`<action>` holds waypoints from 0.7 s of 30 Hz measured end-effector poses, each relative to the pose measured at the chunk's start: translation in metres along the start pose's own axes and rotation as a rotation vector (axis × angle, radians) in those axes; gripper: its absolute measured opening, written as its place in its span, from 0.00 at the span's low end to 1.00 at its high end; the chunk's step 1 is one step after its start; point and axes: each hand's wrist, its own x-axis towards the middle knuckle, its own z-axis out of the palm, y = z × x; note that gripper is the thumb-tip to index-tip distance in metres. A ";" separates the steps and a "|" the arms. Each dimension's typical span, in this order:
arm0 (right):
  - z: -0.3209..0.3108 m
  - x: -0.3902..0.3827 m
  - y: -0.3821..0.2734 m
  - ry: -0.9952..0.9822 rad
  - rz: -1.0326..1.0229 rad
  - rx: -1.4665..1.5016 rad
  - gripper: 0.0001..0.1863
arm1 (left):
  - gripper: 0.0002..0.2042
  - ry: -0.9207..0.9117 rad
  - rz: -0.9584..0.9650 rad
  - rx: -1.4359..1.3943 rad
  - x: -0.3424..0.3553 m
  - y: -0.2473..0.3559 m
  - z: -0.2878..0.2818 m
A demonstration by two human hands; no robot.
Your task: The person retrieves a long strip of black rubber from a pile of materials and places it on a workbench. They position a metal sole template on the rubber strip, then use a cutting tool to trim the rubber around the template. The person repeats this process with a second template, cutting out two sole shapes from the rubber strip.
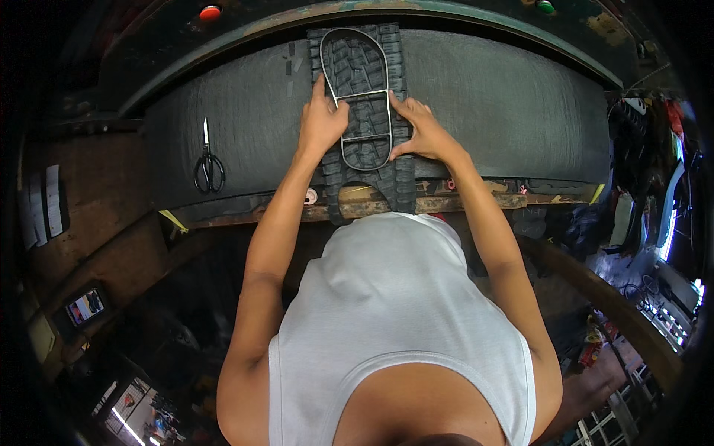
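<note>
A sole-shaped metal cutting die (389, 119) with two crossbars lies on a strip of black tyre tread (398, 59), its wide end away from me. My left hand (322, 125) holds the die's left edge, index finger stretched along the outside and thumb near the upper crossbar. On the opposite side, my right hand (425, 134) grips the right edge, with thumb and index finger spread along it. The near end of the tread has a curved cut-out and hangs over the bench edge.
Under the tread is a dark, wide pad (491, 104). Black-handled scissors (208, 169) lie on it at the left. A machine beam (282, 21) with a red button (210, 13) and a green button (546, 7) spans the far side. A lit phone (85, 306) is at lower left.
</note>
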 end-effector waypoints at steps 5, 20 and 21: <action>-0.005 0.001 -0.002 -0.017 0.005 0.048 0.70 | 0.36 -0.010 0.008 0.038 0.003 -0.008 0.003; -0.009 0.008 -0.005 -0.089 0.032 -0.065 0.69 | 0.35 0.061 0.044 -0.090 0.002 -0.017 0.007; -0.010 0.008 -0.005 -0.090 0.041 -0.069 0.69 | 0.35 0.063 0.044 -0.087 0.003 -0.018 0.007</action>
